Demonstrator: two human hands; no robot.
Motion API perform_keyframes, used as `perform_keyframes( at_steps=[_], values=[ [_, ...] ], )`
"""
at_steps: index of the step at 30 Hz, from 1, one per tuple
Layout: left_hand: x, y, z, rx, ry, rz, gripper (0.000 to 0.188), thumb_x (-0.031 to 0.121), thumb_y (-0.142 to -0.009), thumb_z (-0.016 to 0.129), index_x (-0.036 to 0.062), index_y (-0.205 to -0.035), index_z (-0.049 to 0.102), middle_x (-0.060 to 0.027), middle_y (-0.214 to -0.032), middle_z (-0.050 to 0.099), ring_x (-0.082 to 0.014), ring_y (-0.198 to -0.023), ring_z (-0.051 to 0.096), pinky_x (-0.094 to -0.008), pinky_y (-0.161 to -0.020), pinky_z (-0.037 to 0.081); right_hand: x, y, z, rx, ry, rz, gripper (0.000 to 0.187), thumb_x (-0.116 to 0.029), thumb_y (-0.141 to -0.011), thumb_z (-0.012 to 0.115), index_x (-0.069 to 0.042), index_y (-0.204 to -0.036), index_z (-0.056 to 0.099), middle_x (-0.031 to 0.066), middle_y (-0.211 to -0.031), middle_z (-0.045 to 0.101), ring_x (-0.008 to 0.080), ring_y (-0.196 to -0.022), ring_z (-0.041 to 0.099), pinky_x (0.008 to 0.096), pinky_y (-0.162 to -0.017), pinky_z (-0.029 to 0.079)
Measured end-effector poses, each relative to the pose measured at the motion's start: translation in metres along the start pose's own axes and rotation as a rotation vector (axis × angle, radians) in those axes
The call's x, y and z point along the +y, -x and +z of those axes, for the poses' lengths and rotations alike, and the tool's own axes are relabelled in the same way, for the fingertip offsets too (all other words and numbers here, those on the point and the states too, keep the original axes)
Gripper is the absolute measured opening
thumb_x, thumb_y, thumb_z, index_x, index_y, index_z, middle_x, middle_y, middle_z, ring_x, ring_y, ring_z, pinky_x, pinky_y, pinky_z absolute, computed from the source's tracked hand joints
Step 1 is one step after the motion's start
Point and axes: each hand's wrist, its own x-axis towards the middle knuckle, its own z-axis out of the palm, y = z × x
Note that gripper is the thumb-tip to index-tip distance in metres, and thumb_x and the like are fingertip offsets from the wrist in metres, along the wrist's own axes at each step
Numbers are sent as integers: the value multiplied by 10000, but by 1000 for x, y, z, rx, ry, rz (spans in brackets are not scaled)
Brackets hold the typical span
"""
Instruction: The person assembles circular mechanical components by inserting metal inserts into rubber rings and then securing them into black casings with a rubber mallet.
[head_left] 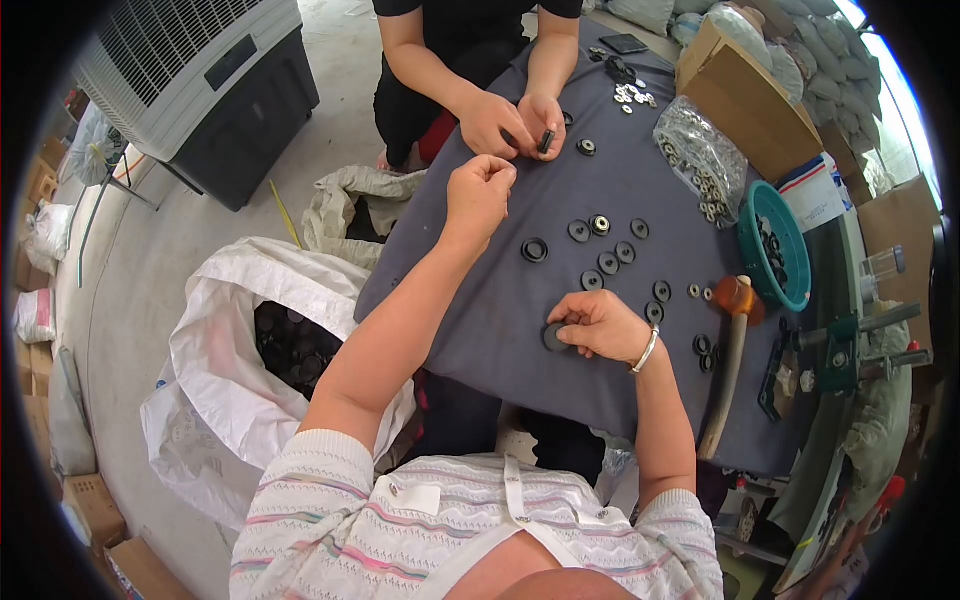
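My right hand (608,326), with a bracelet at its wrist, grips a black disc (554,337) between thumb and fingers, low over the grey cloth. My left hand (482,197) is raised at the far left of the table, fingers closed in a pinch; whatever may be in it is hidden. Just beyond it are a co-worker's hands (515,128), with a small black part (546,141) in them. Several black round parts (608,263) lie spread between my hands, one with a metal centre (600,225). A ringed black wheel (535,249) sits apart, toward the left.
On the right are a mallet (736,300), a teal basin (752,248) of black parts, a clear bag of metal rings (690,150) and a green clamp (838,352). White sacks (215,330) holding black parts stand left of the table. A large cooler (240,110) is behind them.
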Motion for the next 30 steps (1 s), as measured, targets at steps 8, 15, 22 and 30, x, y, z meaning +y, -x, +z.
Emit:
perform_keyframes(
  at_steps=[8,15,22,30],
  values=[
    [-16,-15,-4,69,-109,37,75,43,-810,603,-17,-778,636,-42,-640,591,-96,-505,523,-253,-441,411,3,-9,-4,446,133,-363,201,-82,-738,723,1,-905,648,31,-741,567,72,-619,515,240,-583,445],
    [-27,-21,-5,61,-155,66,61,34,-826,588,-8,-824,632,-17,-638,539,-76,-460,466,-211,-398,372,-38,-85,-44,841,377,-455,353,-152,-713,729,-1,-1016,628,140,-923,667,222,-745,649,336,-689,515],
    [-31,-24,-4,75,-183,97,70,47,-790,608,-13,-787,644,-50,-641,585,-108,-521,527,-248,-477,416,-43,-148,-64,947,474,-517,453,-164,-699,745,-47,-1107,586,142,-989,666,293,-834,651,378,-768,503],
    [-26,-24,-4,83,-170,117,90,68,-775,623,-14,-759,656,-77,-640,627,-134,-579,586,-274,-522,458,-39,-167,-64,954,404,-694,394,-74,-735,725,-21,-1097,577,83,-929,676,48,-585,536,224,-553,470]
  ],
)
